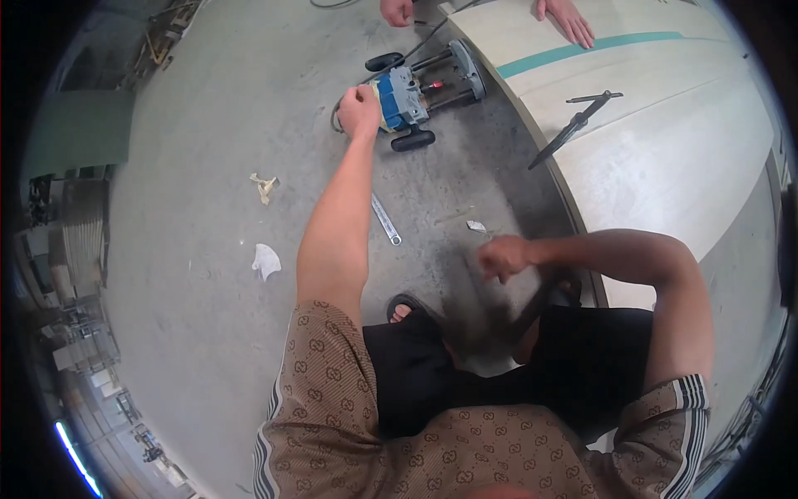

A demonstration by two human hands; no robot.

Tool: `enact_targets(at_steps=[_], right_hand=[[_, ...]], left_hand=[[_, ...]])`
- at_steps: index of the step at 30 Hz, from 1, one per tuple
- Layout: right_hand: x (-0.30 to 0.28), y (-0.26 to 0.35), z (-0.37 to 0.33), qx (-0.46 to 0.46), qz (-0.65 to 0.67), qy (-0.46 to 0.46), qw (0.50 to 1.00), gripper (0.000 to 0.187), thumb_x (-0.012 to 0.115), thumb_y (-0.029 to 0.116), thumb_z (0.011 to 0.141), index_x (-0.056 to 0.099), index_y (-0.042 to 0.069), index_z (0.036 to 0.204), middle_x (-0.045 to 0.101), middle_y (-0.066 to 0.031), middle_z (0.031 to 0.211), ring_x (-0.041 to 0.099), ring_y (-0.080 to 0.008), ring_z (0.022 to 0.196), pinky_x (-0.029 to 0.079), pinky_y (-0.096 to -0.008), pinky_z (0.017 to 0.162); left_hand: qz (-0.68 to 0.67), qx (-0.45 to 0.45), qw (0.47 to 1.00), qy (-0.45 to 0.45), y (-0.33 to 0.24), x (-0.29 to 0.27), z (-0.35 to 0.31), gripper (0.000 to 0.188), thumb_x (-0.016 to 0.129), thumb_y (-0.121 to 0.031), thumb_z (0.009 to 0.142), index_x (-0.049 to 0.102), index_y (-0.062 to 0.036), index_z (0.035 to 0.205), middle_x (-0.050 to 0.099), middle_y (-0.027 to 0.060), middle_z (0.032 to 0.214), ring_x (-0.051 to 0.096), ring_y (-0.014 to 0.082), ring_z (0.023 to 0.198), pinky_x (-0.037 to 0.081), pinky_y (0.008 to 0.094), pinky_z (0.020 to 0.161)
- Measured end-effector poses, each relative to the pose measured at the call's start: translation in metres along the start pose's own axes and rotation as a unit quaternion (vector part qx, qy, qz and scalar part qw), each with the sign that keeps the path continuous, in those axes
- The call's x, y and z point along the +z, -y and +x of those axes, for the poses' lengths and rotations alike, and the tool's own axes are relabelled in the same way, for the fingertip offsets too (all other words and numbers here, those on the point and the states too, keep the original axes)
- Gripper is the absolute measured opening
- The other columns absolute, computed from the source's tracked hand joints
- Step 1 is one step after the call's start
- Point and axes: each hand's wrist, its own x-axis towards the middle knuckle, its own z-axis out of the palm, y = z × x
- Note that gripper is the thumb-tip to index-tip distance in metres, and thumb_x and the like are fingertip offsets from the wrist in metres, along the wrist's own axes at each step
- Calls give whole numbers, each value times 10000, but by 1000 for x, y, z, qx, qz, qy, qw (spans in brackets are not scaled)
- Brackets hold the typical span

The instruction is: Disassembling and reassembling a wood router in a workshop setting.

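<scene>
A blue and grey plunge router (403, 100) lies on its side on the floor, with black handles and its base plate toward the panel. My left hand (359, 113) is stretched out to the router's rear end, fingers curled closed; whether it grips anything there is hidden. My right hand (504, 257) hovers above the floor beside the panel, bent at the wrist and smeared by motion, so its fingers do not show clearly. Between my arms a silver wrench (386, 220) rests on the floor, its upper end partly behind my left forearm.
A large pale wooden panel (665, 175) fills the right side, with a green tape strip (582, 54) and a dark bar clamp (573, 129) at its edge. A co-worker's hand (568, 21) lies on it; another (397, 12) hangs left. Scraps (266, 261) litter the floor.
</scene>
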Motion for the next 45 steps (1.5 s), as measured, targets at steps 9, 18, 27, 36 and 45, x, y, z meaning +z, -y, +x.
enact_targets(at_steps=[9, 18, 27, 36, 45], right_hand=[[-36, -10, -1, -3, 153, -165, 974, 172, 624, 150, 791, 547, 19, 871, 604, -90, 715, 649, -161, 593, 500, -294, 552], [-32, -27, -3, -2, 230, -168, 959, 136, 581, 51, 801, 535, 15, 924, 569, -58, 696, 600, -130, 555, 495, -285, 494], [-70, 28, -13, -83, 353, -196, 911, 148, 573, -9, 814, 519, 65, 930, 528, 11, 737, 511, -66, 668, 441, -219, 511], [-89, 93, -37, -165, 354, -321, 863, 167, 649, 21, 804, 498, 40, 873, 527, 26, 719, 495, -26, 633, 408, -192, 479], [-91, 110, -49, -237, 281, -417, 831, 258, 717, 54, 766, 471, 50, 842, 524, 18, 705, 493, -22, 592, 387, -178, 460]], left_hand=[[-67, -23, 997, -13, 7, 4, 9, 287, 505, -258, 829, 624, 1, 866, 658, 85, 723, 657, 163, 637, 484, 296, 653], [-39, -55, 997, -27, 18, 11, 11, 266, 506, -234, 833, 622, 3, 862, 656, 82, 731, 661, 154, 648, 490, 290, 633], [-23, -51, 998, -5, -1, 8, 2, 351, 459, -312, 812, 628, -6, 839, 650, 183, 855, 605, 364, 850, 454, 440, 762], [-27, -61, 998, 7, 6, 11, 5, 345, 448, -309, 826, 635, -20, 837, 653, 171, 878, 603, 357, 860, 455, 437, 787], [-24, -60, 998, 8, 7, 17, 6, 318, 471, -293, 830, 643, -28, 865, 662, 120, 811, 635, 257, 777, 471, 361, 766]])
